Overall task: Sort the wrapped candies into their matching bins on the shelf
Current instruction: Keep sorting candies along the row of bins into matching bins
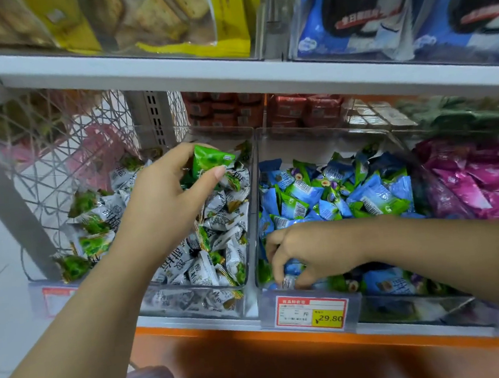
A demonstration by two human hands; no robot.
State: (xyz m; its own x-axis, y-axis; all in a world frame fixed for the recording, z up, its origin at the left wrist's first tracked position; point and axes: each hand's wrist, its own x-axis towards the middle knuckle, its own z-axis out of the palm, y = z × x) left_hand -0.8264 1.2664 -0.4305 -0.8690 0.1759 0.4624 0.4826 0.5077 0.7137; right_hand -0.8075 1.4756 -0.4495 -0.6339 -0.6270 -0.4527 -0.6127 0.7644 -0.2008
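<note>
My left hand (165,202) pinches a green wrapped candy (209,159) above the left clear bin (244,207), which holds several white-and-green candies (222,239). My right hand (302,253) reaches into the front of the middle clear bin (311,292) of blue-and-green candies (333,199). Its fingers are curled round a small white wrapped candy (289,282) near the bin's front wall. A third bin at the right holds pink candies (480,183).
A price tag reading 29.80 (312,312) hangs on the middle bin's front. A white shelf board (232,78) with cracker and cookie bags runs overhead. Red packs (265,109) stand behind the bins. A wire basket (58,151) is at the left. The shelf's orange edge (285,339) runs below.
</note>
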